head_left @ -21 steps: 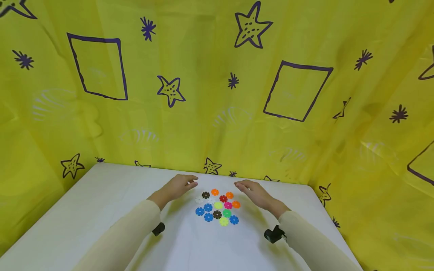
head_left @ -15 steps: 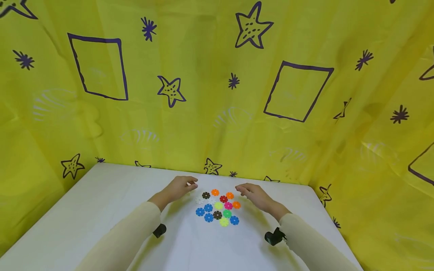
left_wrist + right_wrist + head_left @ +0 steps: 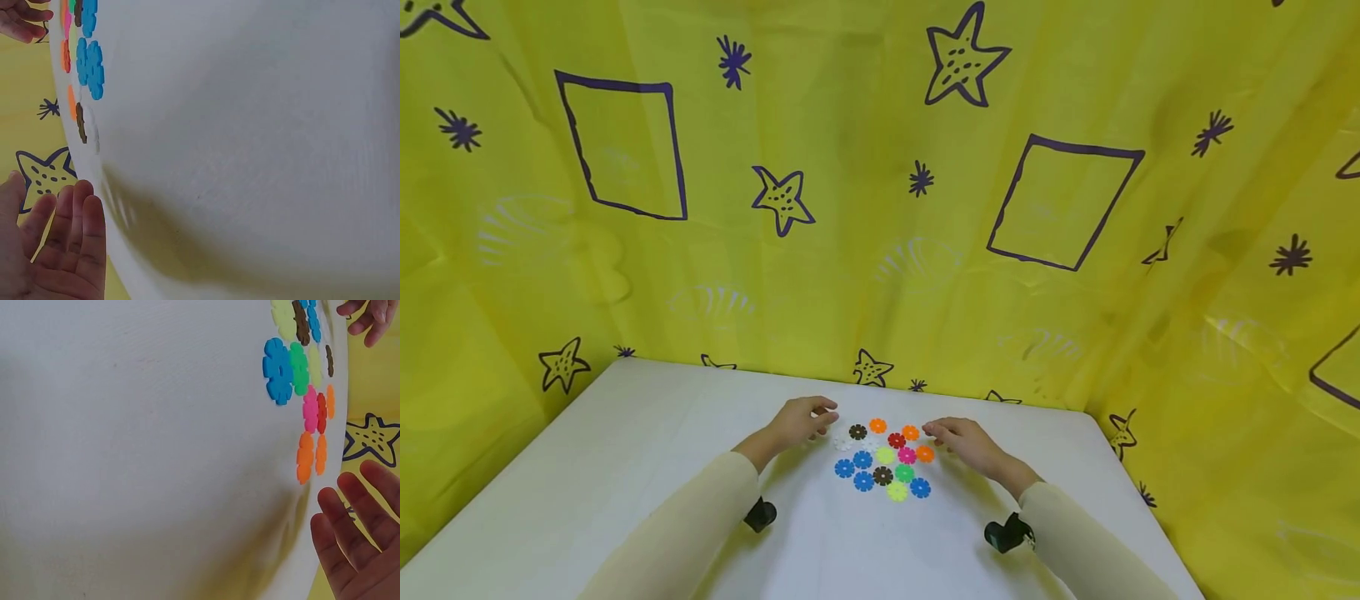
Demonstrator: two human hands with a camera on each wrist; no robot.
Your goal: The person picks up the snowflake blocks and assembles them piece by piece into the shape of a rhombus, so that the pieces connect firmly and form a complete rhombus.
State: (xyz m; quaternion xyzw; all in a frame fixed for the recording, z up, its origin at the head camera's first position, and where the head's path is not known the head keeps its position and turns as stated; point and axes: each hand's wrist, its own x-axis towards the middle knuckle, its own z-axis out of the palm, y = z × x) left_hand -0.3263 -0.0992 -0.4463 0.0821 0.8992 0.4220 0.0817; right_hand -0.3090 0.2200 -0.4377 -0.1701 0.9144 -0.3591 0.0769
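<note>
A cluster of flat, flower-shaped plastic discs [image 3: 883, 457] lies on the white table [image 3: 625, 442], in orange, brown, red, pink, blue, green and yellow. My left hand [image 3: 801, 417] hovers just left of the cluster, fingers loosely extended, holding nothing; in the left wrist view its fingers [image 3: 69, 231] are straight above the table. My right hand [image 3: 962, 437] hovers just right of the cluster by an orange disc [image 3: 924, 453], also empty; the right wrist view shows its fingers [image 3: 353, 528] straight near the orange discs [image 3: 310, 456].
A yellow cloth [image 3: 880, 192] printed with purple stars and squares walls in the table at the back and right. Small black wrist cameras [image 3: 760, 514] sit under both cream sleeves. Bare white table surface stretches left and toward me.
Both hands have drifted slightly inward and down toward the disc cluster; the right hand's fingertips are now closer to the orange discs. The discs have not moved.
</note>
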